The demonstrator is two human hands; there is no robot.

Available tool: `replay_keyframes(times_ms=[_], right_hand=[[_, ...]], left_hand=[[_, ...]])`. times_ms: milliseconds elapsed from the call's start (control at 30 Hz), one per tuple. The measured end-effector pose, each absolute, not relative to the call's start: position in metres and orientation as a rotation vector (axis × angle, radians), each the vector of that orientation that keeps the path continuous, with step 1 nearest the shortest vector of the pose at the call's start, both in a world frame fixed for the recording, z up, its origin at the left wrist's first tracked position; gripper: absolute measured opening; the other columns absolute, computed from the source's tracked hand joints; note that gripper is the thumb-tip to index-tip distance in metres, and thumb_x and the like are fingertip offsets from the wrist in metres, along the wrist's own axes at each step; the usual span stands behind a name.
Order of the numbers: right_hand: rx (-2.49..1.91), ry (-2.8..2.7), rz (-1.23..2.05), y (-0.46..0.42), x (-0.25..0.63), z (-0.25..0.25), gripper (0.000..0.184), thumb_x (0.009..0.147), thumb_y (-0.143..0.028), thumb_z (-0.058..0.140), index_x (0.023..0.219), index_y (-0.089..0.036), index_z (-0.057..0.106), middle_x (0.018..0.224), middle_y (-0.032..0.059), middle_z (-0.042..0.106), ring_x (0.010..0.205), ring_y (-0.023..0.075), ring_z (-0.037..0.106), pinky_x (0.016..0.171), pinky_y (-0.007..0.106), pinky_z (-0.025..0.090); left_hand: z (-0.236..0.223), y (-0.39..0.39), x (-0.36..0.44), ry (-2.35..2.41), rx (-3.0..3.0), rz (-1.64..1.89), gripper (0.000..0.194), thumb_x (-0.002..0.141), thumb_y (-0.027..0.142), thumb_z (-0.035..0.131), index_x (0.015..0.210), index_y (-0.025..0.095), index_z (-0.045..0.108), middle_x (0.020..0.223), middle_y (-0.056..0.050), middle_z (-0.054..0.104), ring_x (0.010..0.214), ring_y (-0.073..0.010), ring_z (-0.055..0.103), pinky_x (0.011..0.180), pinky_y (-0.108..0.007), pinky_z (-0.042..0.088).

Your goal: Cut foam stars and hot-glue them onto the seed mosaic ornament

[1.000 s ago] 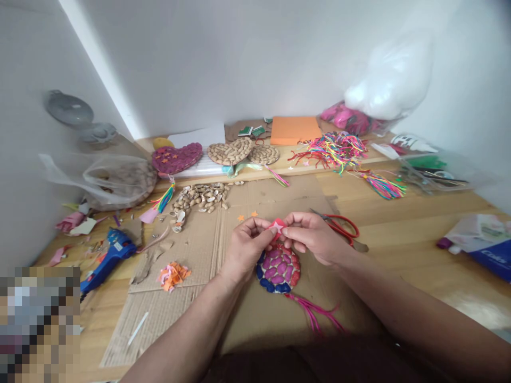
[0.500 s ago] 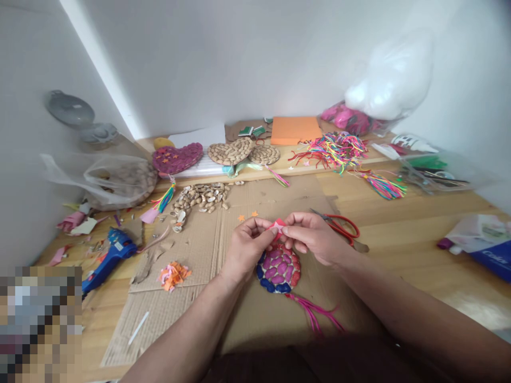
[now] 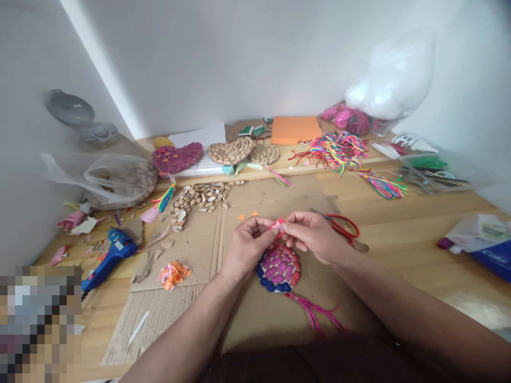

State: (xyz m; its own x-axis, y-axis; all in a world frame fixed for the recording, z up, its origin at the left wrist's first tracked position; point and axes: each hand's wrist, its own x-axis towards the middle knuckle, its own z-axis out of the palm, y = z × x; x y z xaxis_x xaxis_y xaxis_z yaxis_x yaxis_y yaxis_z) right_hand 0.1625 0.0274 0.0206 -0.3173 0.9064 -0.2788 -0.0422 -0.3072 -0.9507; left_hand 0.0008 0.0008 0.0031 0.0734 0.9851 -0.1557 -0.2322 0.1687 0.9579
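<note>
My left hand and my right hand meet over the middle of the cardboard sheet. Both pinch a small pink star-shaped paper piece between thumb and fingers. Just below it lies a round ornament of purple, blue and red painted shells with a pink tassel trailing toward me. Two tiny orange stars lie on the cardboard just beyond my left hand.
Red scissors lie behind my right hand. A blue glue gun and orange paper scraps are at the left. Loose nut shells, a plastic bag of shells, shell mats, coloured threads and orange paper lie farther back.
The pink piece has turned a little between my fingers and shows less of its face. Hands stay in nearly the same place.
</note>
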Motion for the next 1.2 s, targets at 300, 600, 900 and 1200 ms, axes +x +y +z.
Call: replay_keyframes(times_ms=[300,600,900,1200], right_hand=[[-1.195,-1.225,1.659,0.0296,0.1663,0.0171,0.029,0.071,-0.041,0.077,0.068,-0.018,0.059,0.058,0.0005,0.062,0.048,0.0084,0.051,0.038,0.018,0.026],[-1.227,-1.217,1.645,0.031,0.1702,0.0239,0.026,0.073,-0.037,0.075,0.069,-0.017,0.059,0.058,0.0003,0.061,0.05,0.0079,0.052,0.04,0.017,0.026],[-1.19,-1.214,1.637,0.0322,0.1715,0.0243,0.022,0.073,-0.031,0.072,0.064,-0.018,0.057,0.058,0.0004,0.062,0.049,0.0077,0.052,0.038,0.018,0.025],[-1.188,-1.205,1.651,0.0325,0.1721,0.0252,0.022,0.074,-0.03,0.073,0.064,-0.018,0.058,0.059,0.001,0.063,0.049,0.0074,0.052,0.038,0.017,0.026]], left_hand=[[0.0041,0.0015,-0.0014,1.071,0.91,1.124,0.03,0.074,0.04,0.078,0.084,0.014,0.067,0.069,-0.003,0.068,0.057,-0.0099,0.059,0.052,-0.02,0.043],[0.0041,0.0045,-0.0052,1.175,0.791,1.255,0.044,0.081,0.056,0.066,0.078,0.012,0.069,0.062,-0.002,0.063,0.05,-0.0087,0.055,0.043,-0.019,0.036],[0.0065,0.0036,-0.0058,1.186,0.885,1.241,0.037,0.081,0.05,0.069,0.087,0.013,0.073,0.062,-0.001,0.061,0.049,-0.0067,0.051,0.042,-0.018,0.033],[0.0062,0.0051,-0.0052,1.16,0.896,1.287,0.037,0.084,0.048,0.066,0.091,0.013,0.073,0.067,-0.001,0.062,0.054,-0.0068,0.052,0.047,-0.018,0.038]])
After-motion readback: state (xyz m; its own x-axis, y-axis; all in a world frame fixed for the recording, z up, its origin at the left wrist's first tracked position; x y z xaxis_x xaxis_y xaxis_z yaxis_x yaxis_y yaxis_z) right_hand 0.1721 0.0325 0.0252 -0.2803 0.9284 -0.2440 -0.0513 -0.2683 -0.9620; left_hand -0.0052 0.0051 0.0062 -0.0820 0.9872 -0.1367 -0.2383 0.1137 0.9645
